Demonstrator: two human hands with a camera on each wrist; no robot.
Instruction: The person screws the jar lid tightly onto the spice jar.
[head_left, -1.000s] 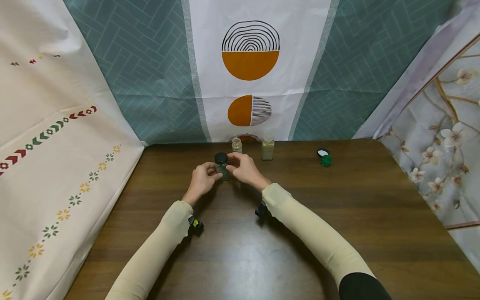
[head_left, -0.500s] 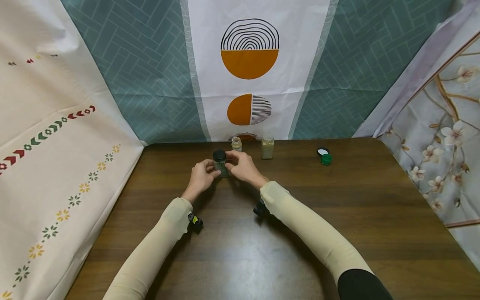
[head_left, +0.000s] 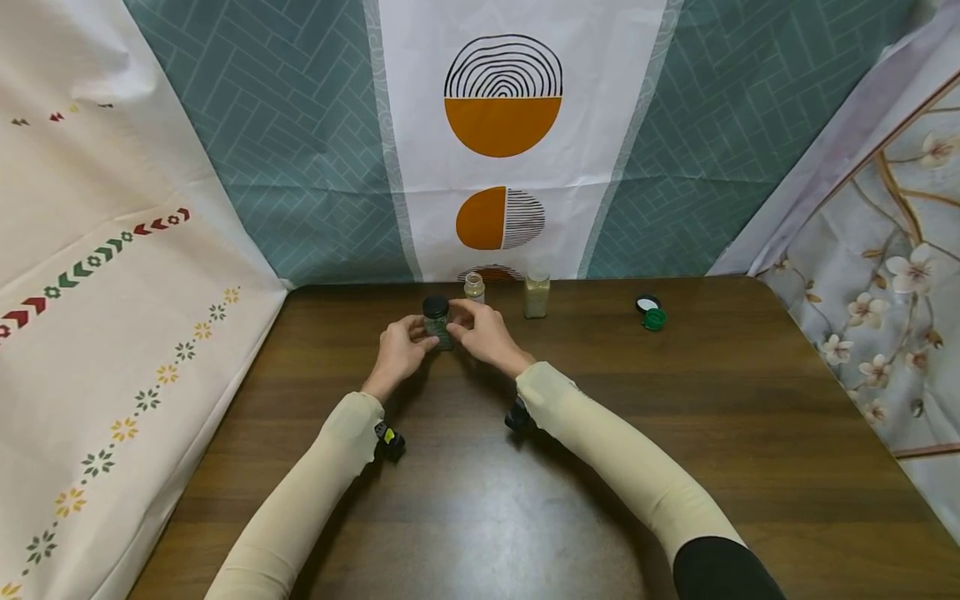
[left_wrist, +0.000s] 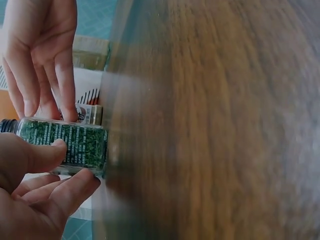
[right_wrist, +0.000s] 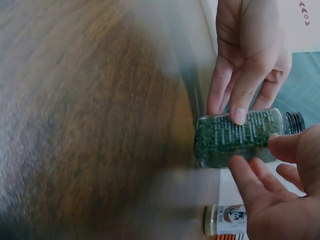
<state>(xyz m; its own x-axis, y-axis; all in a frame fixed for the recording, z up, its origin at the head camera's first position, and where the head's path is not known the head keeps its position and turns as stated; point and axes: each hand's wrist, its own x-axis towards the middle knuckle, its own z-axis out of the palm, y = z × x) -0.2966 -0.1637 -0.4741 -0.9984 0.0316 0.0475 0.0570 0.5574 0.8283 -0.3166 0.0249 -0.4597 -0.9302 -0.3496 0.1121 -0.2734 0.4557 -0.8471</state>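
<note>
A square-sided glass jar of dried green herbs (left_wrist: 82, 145) with a black lid (head_left: 435, 306) stands upright at the far side of the wooden table, between both hands. My left hand (head_left: 400, 357) grips its left side, thumb (left_wrist: 50, 155) across the white printed lettering and fingers behind. From the right, my right hand (head_left: 486, 335) holds it too, with the thumb (right_wrist: 282, 146) on the glass near the neck. Just beyond the right fingers is a small lidless glass jar (head_left: 474, 287) with a label, partly hidden.
A lidless square glass jar (head_left: 536, 298) with pale yellowish contents stands at the back edge, right of the small one. Farther right lie a black lid with a white inside (head_left: 647, 303) and a green cap (head_left: 654, 320). Fabric (head_left: 330, 183) hangs behind the table (head_left: 637, 417).
Both hands and the herb jar have shifted slightly left and away from me. The hold on the jar looks the same. The other jars and the lids have stayed put.
</note>
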